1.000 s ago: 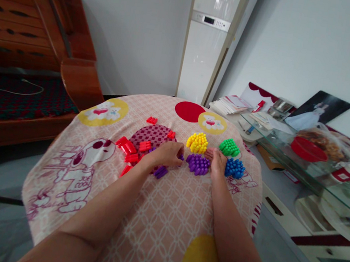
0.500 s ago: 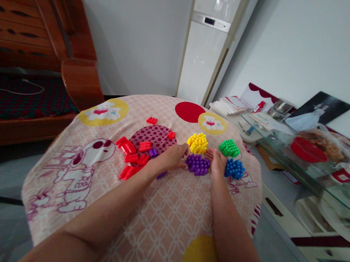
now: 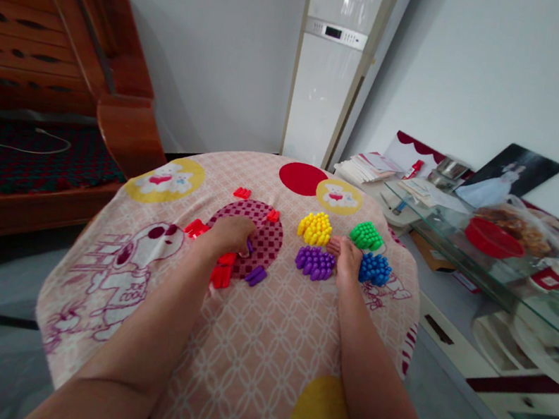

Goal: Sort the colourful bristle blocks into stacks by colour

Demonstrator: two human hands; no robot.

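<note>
My left hand (image 3: 233,234) reaches over the red pieces at the left of the table, thumb and fingers closed on a small purple plastic piece (image 3: 250,247). Another purple piece (image 3: 256,276) lies just in front of it. Red plastic pieces (image 3: 221,275) are partly hidden under that hand and forearm. My right hand (image 3: 349,258) rests with its fingers stretched out beside a tight cluster of standing purple pieces (image 3: 314,262), holding nothing that I can see. Yellow (image 3: 315,228), green (image 3: 366,235) and blue pieces (image 3: 375,270) stand in clusters around it.
A patterned cloth (image 3: 255,356) covers the round table. At the right stands a glass-topped cabinet (image 3: 521,300) with a red bowl (image 3: 494,240) and papers (image 3: 369,168). A wooden bench (image 3: 122,122) is at the left; a tall white appliance (image 3: 323,95) stands behind.
My left hand has moved left from the purple cluster to the red pieces and closed on a loose purple piece. My right hand has stayed by the clusters.
</note>
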